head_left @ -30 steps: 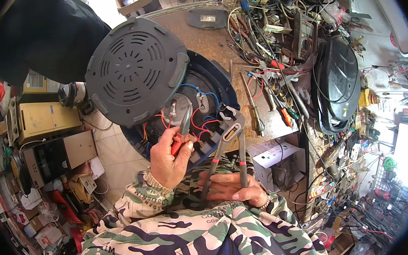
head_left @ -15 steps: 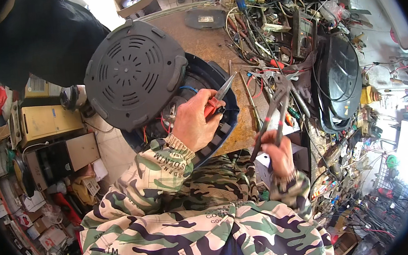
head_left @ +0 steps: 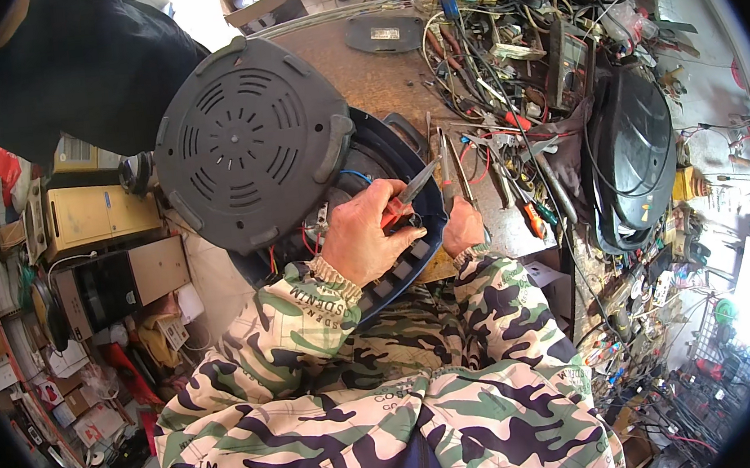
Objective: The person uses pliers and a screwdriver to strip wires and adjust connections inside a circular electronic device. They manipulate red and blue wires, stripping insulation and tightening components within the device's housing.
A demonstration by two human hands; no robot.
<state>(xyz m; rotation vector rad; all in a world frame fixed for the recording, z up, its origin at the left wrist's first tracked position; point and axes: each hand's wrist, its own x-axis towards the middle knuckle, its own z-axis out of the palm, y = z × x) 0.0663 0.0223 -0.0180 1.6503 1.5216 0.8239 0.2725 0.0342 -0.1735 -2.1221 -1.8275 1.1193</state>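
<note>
Far left: yellow cabinet (head_left: 98, 214), with a black-and-brown box (head_left: 123, 285) below it. Dark cloth (head_left: 89, 81) fills the upper corner.

Left of centre: round vented cover (head_left: 236, 153), dark grey, tilted over the left part of an open dark blue housing (head_left: 434, 203). The housing sits in front of the person, above the thighs, its right side next to the desk (head_left: 378, 80). Red wires (head_left: 308, 240) and a blue wire (head_left: 356, 175) show inside, below the cover's edge.

Centre: left hand (head_left: 368, 235) above the housing, fingers wrapped round the red handles of a pair of pliers (head_left: 413, 192). The metal nose points up and right, toward the rim and away from the wires. Good carry, I judge: nose outward, handles low in the palm. Care needed with the knuckles, since they are near the loose wiring and could snag it.

Just right of the rim: right hand (head_left: 463, 227) at the desk's near edge, fingers closed around the near end of a long tool (head_left: 445, 168), grey with red. Its kind is hard to make out at this angle. A firm grip at the end and a straight, low path along the desk would suit, clear of its neighbours.

Further right: orange-handled screwdriver (head_left: 534, 220), near the right hand; then a black shell (head_left: 634, 155) beside the tangled cables.
</note>
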